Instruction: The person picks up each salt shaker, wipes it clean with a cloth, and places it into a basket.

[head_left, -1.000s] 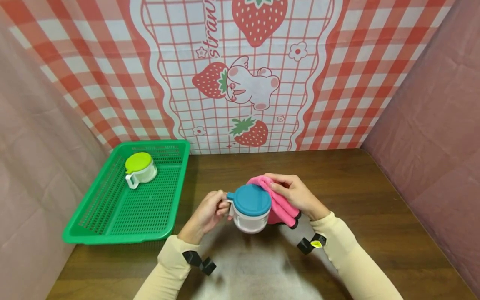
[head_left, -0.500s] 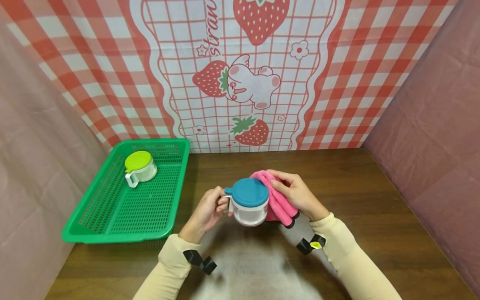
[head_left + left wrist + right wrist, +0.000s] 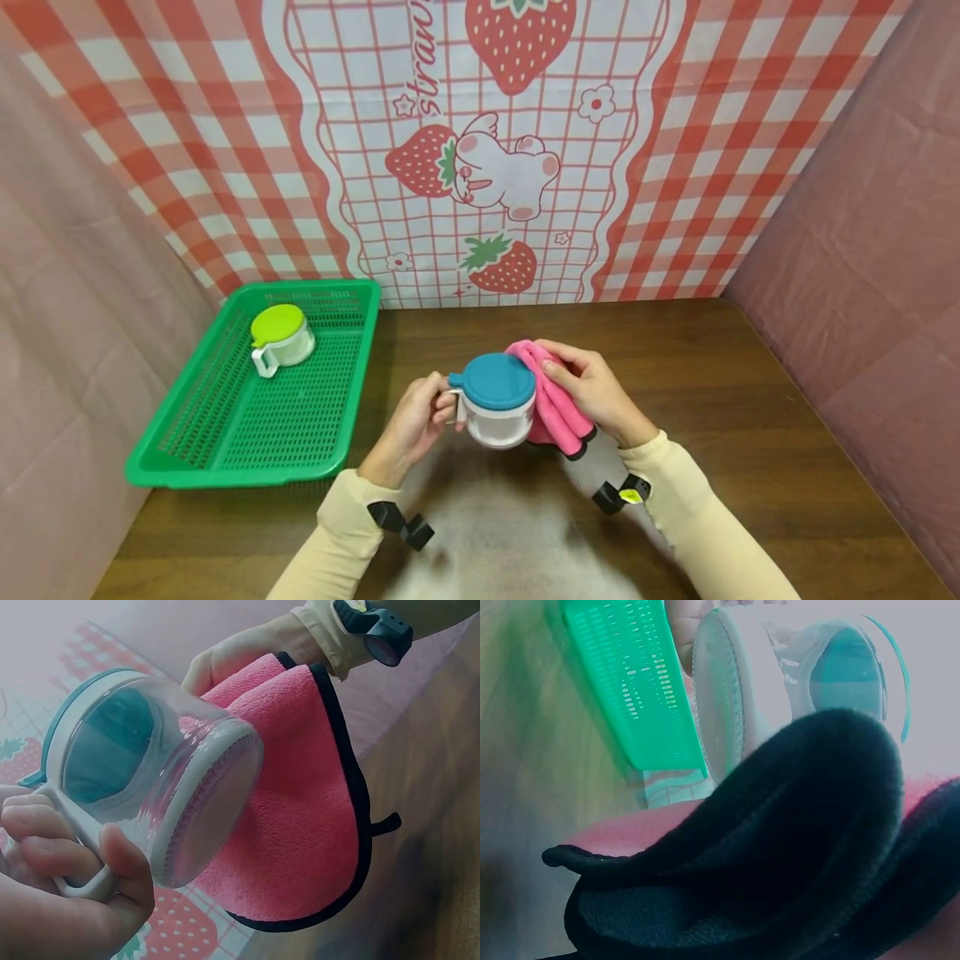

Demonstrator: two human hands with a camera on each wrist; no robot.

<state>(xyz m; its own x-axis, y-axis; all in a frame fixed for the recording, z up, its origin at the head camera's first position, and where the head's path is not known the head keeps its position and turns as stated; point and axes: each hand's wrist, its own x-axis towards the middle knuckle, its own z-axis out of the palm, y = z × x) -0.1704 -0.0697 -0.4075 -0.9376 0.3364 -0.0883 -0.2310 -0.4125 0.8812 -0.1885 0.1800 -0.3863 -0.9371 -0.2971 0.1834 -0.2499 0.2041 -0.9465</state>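
My left hand [image 3: 414, 418] grips the white handle of a clear seasoning jar [image 3: 498, 423] with a blue lid, held above the table. In the left wrist view the fingers curl through the jar's handle [image 3: 84, 825], and the jar is tilted so its base shows. A pink cloth [image 3: 557, 408] with dark edging is pinched in my right hand [image 3: 592, 385], which holds it against the jar's right side. The cloth's dark underside [image 3: 765, 855] fills much of the right wrist view and hides the right fingers there.
A green plastic basket [image 3: 365, 367] stands on the left of the wooden table [image 3: 735, 417]. Inside it sits a similar jar [image 3: 288, 337] with a lime-green lid. A red checked strawberry-print curtain [image 3: 480, 167] hangs along the back, and pinkish curtains flank both sides.
The jar has moved slightly up and to the left, with the left hand still on its handle. The cloth's hanging edge has shifted slightly left.
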